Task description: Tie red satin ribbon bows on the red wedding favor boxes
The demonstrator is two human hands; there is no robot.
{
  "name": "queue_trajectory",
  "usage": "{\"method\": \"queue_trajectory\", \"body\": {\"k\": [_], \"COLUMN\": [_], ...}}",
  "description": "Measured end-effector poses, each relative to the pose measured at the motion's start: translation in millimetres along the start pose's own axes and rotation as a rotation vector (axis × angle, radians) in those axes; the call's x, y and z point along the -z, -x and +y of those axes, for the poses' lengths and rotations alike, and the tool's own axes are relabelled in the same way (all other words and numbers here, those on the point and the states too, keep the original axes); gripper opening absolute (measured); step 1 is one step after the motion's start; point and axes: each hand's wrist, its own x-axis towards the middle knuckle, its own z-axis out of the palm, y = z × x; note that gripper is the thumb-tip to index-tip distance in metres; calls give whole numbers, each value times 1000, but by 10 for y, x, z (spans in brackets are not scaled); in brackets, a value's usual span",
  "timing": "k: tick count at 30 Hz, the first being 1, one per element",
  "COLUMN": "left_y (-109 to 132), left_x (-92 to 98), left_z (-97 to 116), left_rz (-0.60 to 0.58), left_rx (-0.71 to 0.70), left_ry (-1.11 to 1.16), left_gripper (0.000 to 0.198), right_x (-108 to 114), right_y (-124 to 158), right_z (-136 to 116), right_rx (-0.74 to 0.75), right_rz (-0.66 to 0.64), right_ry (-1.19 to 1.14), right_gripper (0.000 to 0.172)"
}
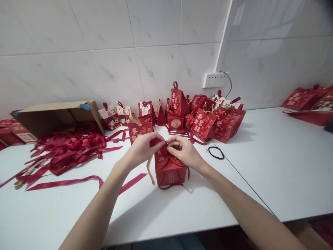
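Note:
A red gift box (171, 176) with gold characters stands on the white table, its curved top flaps folded inward. Above its top, my left hand (143, 147) is closed in a pinch on the red ribbon (164, 149). Facing it, my right hand (184, 151) pinches at the same spot, fingertips almost touching the left ones; what exactly lies between its fingers is hidden. A thin red cord hangs around the lower front of the box. Just left of the box lies a beige ribbon (150, 172).
An open cardboard box (59, 110) spills red ribbons (70, 149) at the left. Several red gift boxes (204, 125) stand along the wall, with more at the far right (303, 99). A black loop (216, 152) lies right of my hands. The table's front edge runs below.

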Motion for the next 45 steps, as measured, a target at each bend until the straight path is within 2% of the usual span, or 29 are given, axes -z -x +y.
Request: {"method": "queue_trajectory", "body": {"k": [5, 10, 12, 14, 16, 20, 24, 29, 31, 38, 41, 45], "left_y": [46, 28, -3, -41, -84, -167, -190, -103, -57, 36, 56, 82], "left_x": [23, 72, 90, 94, 75, -36, -185, -284, -294, -337, -330, -286], "left_z": [-74, -79, -44, -14, -14, -118, -242, -278, -272, -271, -255, -210], "left_rz": [29, 70, 18, -57, -83, -43, -30, -36, -6, 79, 42, -33], "left_rx": [-60, -247, -268, -243, -186, -56, 46, 147, 130, -66, -75, -71], "left_ry": [18, -21, -28, 0, 71, 319, 527, 494, 438, 326, 299, 270], "left_gripper": [14, 12, 13, 13, 13, 19, 22, 19, 17, 9, 8, 17], "right_x": [6, -1, 1, 6, 10, 4, -16, -10, 7, 40, 45, 56], "right_y": [-4, -3, -3, -4, -8, -16, -12, -6, -6, -7, -11, -12], "right_z": [-5, -10, -22, -35, -43, -22, 9, -11, -21, -27, -41, -48], "right_rx": [36, 24, 30, 44, 44, 7, -48, -41, -18, 17, 23, 21], "right_rz": [27, 4, -21, -56, -76, -76, -21, 32, 34, 38, 31, 34], "right_ry": [36, 96, 111, 101, 86, 30, -58, -37, -9, 60, 68, 79], "right_gripper": [14, 13, 12, 12, 12, 11, 15, 21, 18, 12, 11, 11]}}
